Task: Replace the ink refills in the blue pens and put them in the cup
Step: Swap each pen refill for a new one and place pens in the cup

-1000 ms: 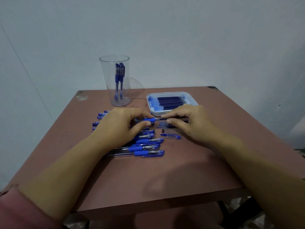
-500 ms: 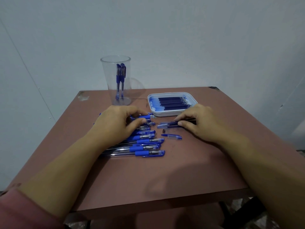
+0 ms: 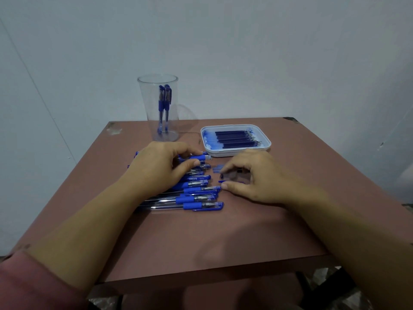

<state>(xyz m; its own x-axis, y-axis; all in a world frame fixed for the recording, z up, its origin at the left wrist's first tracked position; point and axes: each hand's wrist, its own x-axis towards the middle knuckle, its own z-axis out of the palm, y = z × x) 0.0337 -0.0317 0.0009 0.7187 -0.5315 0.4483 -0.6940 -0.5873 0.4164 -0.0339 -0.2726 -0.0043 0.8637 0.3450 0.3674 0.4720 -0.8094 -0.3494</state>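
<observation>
Looking down from the head view, the left hand [image 3: 156,168] grips a pen [image 3: 196,157] by its blue sleeve at the far end of the row of blue pens [image 3: 196,194], which lies on the tabletop [image 3: 201,238]. The right hand [image 3: 257,177] is arched, fingers curled, over small loose pieces: a blurred clear piece [image 3: 216,170] and a blue cap [image 3: 223,181]. Whether those fingers pinch anything is hidden.

A second ago both hands held that one pen end to end. Half a second ago they had parted, the right drawing a dark, slender part away. Now the right has dropped among the loose pieces, near the cap.

That suggests the pen is dismantled and its old insert is out, so a fresh one from the refills [image 3: 234,138] in the white tray [image 3: 237,153], just beyond the right hand, comes next. The cup [image 3: 157,121] stands at the far edge with two pens [image 3: 165,101] upright inside, so most of the job remains.
</observation>
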